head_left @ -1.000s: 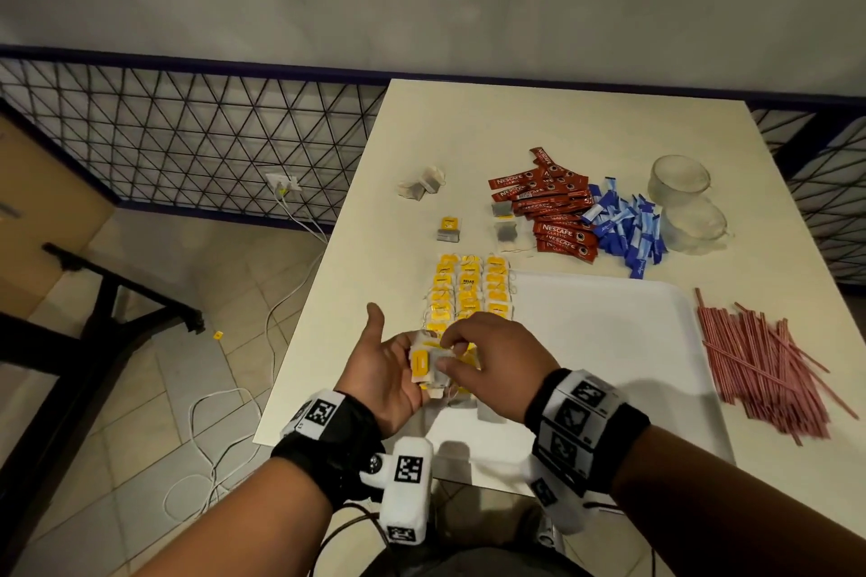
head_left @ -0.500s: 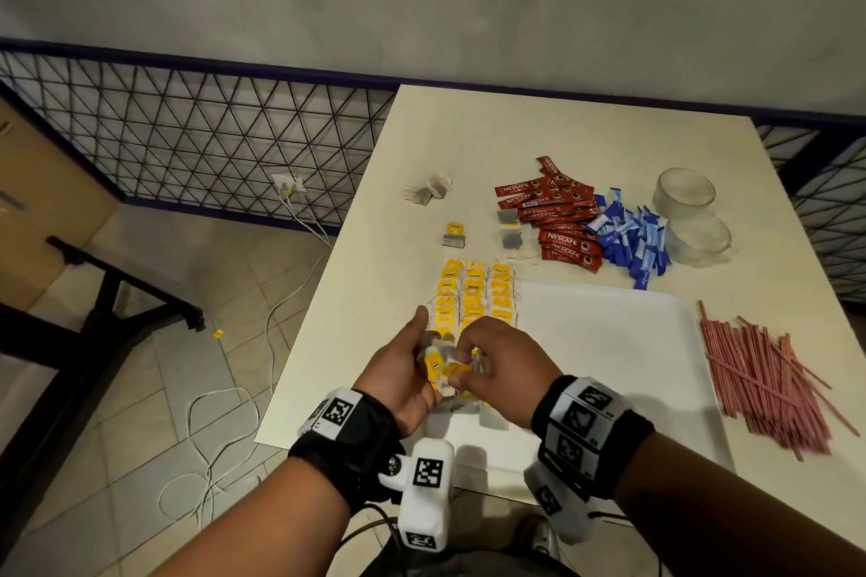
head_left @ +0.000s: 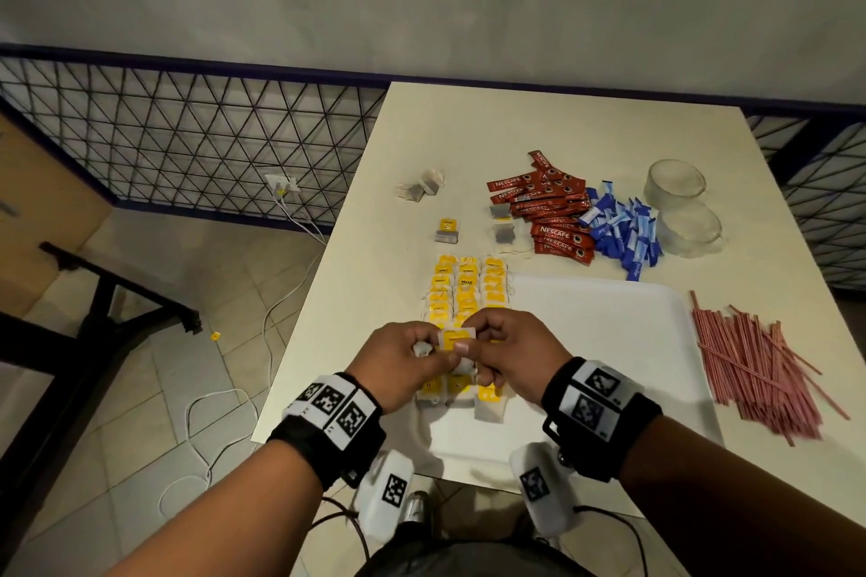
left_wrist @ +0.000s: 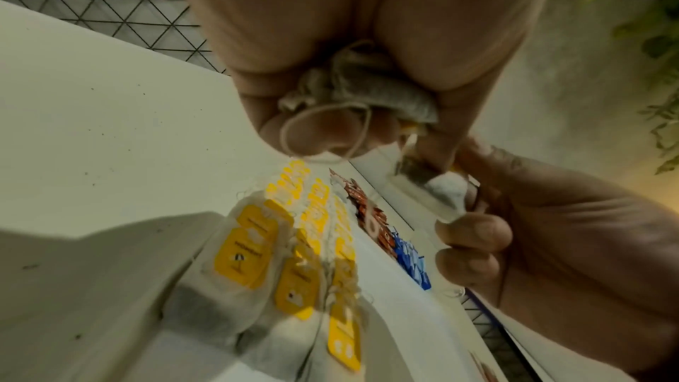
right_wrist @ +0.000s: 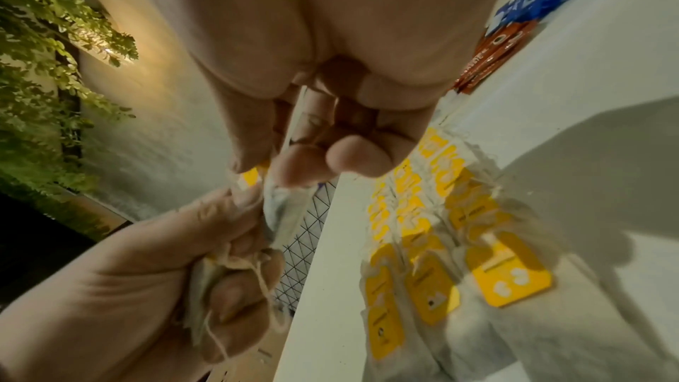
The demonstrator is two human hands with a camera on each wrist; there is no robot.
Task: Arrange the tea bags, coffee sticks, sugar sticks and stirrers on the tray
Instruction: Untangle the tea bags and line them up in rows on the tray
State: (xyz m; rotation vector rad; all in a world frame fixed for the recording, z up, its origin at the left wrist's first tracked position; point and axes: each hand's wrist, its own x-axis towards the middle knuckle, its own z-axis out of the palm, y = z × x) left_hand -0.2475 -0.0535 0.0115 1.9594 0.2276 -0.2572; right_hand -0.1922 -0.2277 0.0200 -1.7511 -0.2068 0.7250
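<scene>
In the head view, both hands are seen together at lower centre, above the near left part of the tray point(head_left: 609, 342). A yellow-tagged tea bag point(head_left: 455, 339) is pinched between them: the left hand point(head_left: 398, 363) is curled round a small bunch of bags, and the right hand point(head_left: 513, 354) pinches the tag's other side. A second ago the left palm was turned up and open with the bunch lying in it; it has since been closed and rolled over, and both hands have been drawn slightly nearer the camera. This is judged to mean one bag is being separated from the bunch for laying down. Three rows of tea bags point(head_left: 466, 288) lie in the frame's centre, running up past the tray's far left edge onto the tabletop point(head_left: 468, 131). Coffee sticks point(head_left: 550, 211), sugar sticks point(head_left: 621, 230) and stirrers point(head_left: 754, 356) lie off the tray at right, so most of the task is judged undone. In the left wrist view, crumpled bags and a looped string are seen clamped in the curled fingers point(left_wrist: 316, 132) at upper centre; the right hand point(left_wrist: 551, 228) enters from the right, gripping a bag. In the right wrist view, thumb and forefinger are pressed on the tag at centre, the left hand point(right_wrist: 147, 286) fisted at lower left.
</scene>
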